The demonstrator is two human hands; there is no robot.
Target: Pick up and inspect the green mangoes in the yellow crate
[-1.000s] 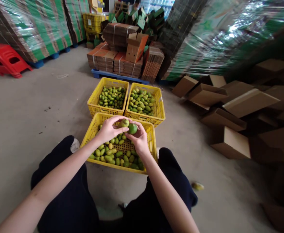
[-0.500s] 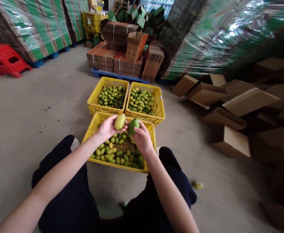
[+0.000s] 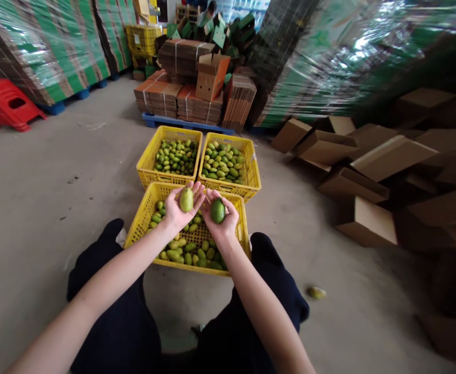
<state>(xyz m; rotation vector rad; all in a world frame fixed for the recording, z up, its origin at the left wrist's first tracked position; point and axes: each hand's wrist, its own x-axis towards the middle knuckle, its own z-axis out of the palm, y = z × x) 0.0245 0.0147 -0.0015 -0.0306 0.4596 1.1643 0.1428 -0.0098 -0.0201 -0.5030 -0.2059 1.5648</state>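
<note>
On the upturned palm of my left hand (image 3: 179,210) rests a yellow-green fruit (image 3: 186,199). My right hand (image 3: 223,221), also palm up, holds a darker green fruit (image 3: 217,210) with the fingers partly curled beside it. The two hands are side by side over the near yellow crate (image 3: 138,218), which holds many green and yellowish fruits (image 3: 191,247). Part of its grid floor shows between them. Behind it stand a back left yellow crate (image 3: 150,170) and a back right yellow crate (image 3: 253,182), both holding green fruits.
Flattened cartons (image 3: 157,98) are stacked on a blue pallet (image 3: 189,124) ahead. Open cardboard boxes (image 3: 368,223) lie at the right. A red stool (image 3: 9,101) stands far left, and a single fruit (image 3: 315,292) lies on the floor. A person (image 3: 211,9) is in the background.
Both hands have turned more palm up and their fingers have opened out. The green fruit now lies in my right palm, and the yellow-green one sits slightly further left.
</note>
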